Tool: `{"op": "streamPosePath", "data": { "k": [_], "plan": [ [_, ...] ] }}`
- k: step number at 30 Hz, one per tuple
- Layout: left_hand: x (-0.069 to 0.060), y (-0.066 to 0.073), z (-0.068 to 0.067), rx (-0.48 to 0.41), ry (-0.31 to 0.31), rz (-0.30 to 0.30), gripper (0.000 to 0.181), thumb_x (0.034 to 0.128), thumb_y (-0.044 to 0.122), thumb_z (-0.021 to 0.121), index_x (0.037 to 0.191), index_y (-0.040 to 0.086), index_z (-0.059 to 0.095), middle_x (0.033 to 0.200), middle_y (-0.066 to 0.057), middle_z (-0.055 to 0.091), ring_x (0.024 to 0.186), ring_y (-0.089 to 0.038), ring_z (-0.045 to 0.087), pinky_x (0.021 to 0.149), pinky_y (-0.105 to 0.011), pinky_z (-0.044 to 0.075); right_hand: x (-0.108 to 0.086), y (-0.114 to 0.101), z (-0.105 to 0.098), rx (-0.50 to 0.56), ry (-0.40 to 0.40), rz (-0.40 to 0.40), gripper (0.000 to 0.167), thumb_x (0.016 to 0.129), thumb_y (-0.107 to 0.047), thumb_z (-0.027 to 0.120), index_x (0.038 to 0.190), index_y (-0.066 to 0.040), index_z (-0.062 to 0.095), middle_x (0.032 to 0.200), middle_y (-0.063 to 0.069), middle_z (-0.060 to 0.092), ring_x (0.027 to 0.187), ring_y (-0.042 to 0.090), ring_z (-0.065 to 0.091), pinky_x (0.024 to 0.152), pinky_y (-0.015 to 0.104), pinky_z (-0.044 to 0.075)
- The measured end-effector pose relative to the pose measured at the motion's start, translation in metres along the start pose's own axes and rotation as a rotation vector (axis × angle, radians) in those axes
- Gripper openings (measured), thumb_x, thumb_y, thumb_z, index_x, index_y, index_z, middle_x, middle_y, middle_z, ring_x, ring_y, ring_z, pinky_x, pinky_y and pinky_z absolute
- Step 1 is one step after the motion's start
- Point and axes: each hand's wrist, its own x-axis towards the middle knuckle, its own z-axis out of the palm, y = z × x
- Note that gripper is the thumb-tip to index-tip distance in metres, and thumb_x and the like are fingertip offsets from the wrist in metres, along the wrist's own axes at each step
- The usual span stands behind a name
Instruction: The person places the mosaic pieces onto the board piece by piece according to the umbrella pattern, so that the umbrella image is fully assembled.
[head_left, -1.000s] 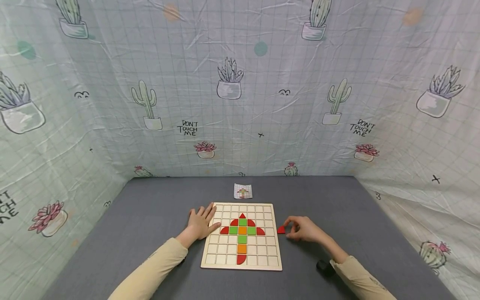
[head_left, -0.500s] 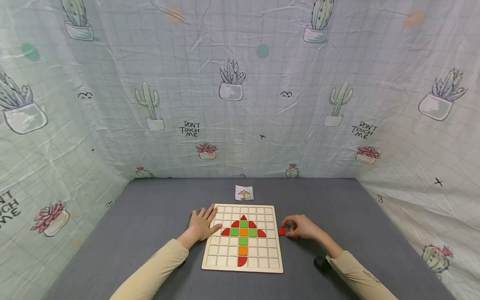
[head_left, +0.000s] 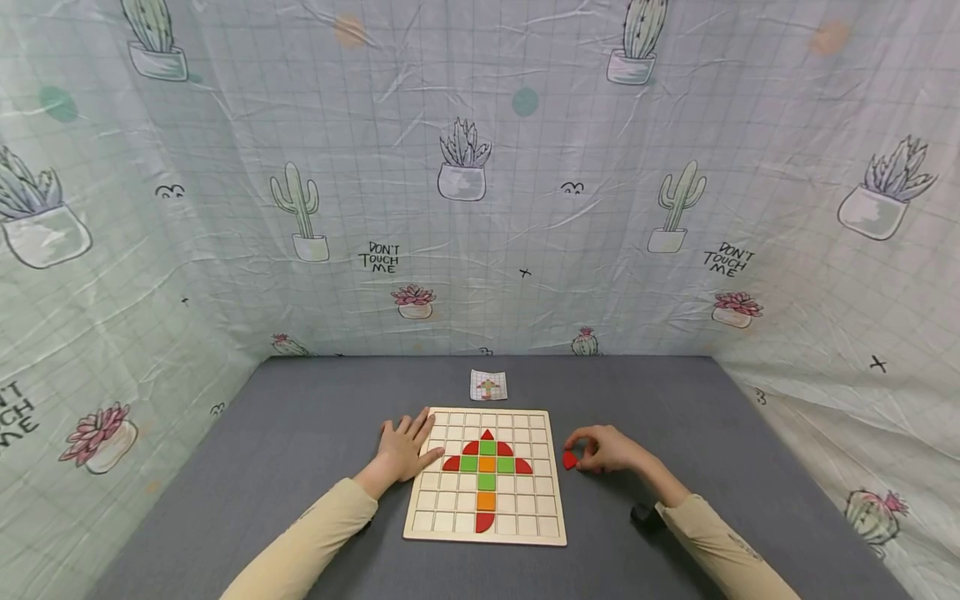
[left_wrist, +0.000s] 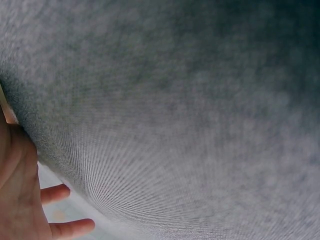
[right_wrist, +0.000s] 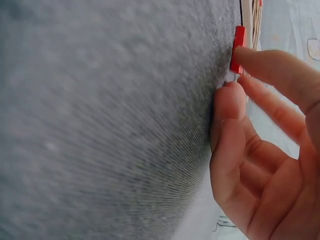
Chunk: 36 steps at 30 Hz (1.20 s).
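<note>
A square wooden grid board (head_left: 517, 517) lies on the dark grey table, bearing a cross-like pattern of red, green and orange tiles. My left hand (head_left: 401, 450) rests with spread fingers over the board's left edge near its far corner. Just right of the board, my right hand (head_left: 611, 450) pinches a small red tile (head_left: 570, 460) between thumb and forefinger. In the right wrist view the thumb touches the red tile (right_wrist: 238, 47) close to the table, and the other fingers are curled. Its exact outline is partly hidden by the fingertips.
Beyond the board lies a small printed card (head_left: 488, 386) with a similar coloured pattern. Dark bands sit at both wrists, the right one (head_left: 647, 517) more visible. A cactus-print curtain (head_left: 525, 208) hangs around the table's back and sides.
My right hand has turned the red tile and drawn it slightly away from the board's right edge. My left hand stays in place; the head view has shifted a little.
</note>
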Motion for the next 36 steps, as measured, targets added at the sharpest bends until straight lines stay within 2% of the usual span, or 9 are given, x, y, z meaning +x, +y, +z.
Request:
{"op": "streamPosePath", "data": {
  "k": [6,13,21,23,28,36],
  "plan": [
    [-0.008,0.000,-0.016,-0.013,-0.019,0.000,0.070,0.0881,0.063,0.019,0.142,0.019,0.026,0.148,0.001,0.024,0.121,-0.022,0.039,0.078,-0.046,0.034,-0.001,-0.001,0.006,-0.020,0.057,0.024,0.029,0.076,-0.024,0.071,0.091,-0.003,0.056,0.057,0.000,0.054,0.042,0.006,0.042,0.040,0.023,0.037],
    [-0.009,0.000,-0.013,-0.010,-0.021,0.012,0.073,0.0873,0.065,0.011,0.143,0.018,0.023,0.149,0.000,0.022,0.122,-0.024,0.038,0.079,-0.047,0.035,0.003,-0.008,0.013,-0.136,0.132,0.037,0.031,0.071,-0.031,0.074,0.080,-0.007,0.056,0.056,-0.004,0.049,0.044,0.004,0.041,0.042,0.020,0.034],
    [-0.004,0.000,-0.007,0.007,-0.014,0.008,0.074,0.0863,0.066,0.010,0.144,0.020,0.021,0.149,0.001,0.021,0.122,-0.024,0.038,0.077,-0.046,0.035,0.005,-0.005,0.013,-0.160,0.140,0.020,0.025,0.072,-0.025,0.073,0.079,-0.008,0.056,0.055,-0.004,0.049,0.044,0.003,0.041,0.042,0.020,0.034],
    [-0.004,0.001,-0.009,0.007,-0.013,0.007,0.073,0.0870,0.065,0.013,0.143,0.020,0.023,0.149,0.001,0.022,0.121,-0.024,0.038,0.077,-0.046,0.035,0.004,-0.005,0.013,-0.154,0.138,0.020,0.025,0.072,-0.024,0.073,0.079,-0.008,0.056,0.055,-0.004,0.050,0.044,0.003,0.042,0.042,0.020,0.034],
    [-0.009,0.002,-0.017,-0.056,-0.004,0.006,0.070,0.0881,0.062,0.025,0.141,0.018,0.028,0.147,0.000,0.026,0.120,-0.025,0.038,0.077,-0.048,0.035,0.004,-0.004,0.013,-0.128,0.128,0.042,0.023,0.072,-0.022,0.073,0.080,-0.007,0.057,0.055,-0.003,0.051,0.043,0.004,0.043,0.041,0.021,0.035],
    [-0.010,0.003,-0.021,-0.062,-0.007,-0.001,0.069,0.0883,0.061,0.026,0.141,0.018,0.028,0.147,0.000,0.027,0.120,-0.025,0.039,0.077,-0.048,0.035,0.003,-0.004,0.012,-0.083,0.120,0.039,0.022,0.073,-0.017,0.072,0.082,-0.005,0.057,0.056,-0.002,0.053,0.042,0.006,0.045,0.039,0.023,0.037]
  ]
}}
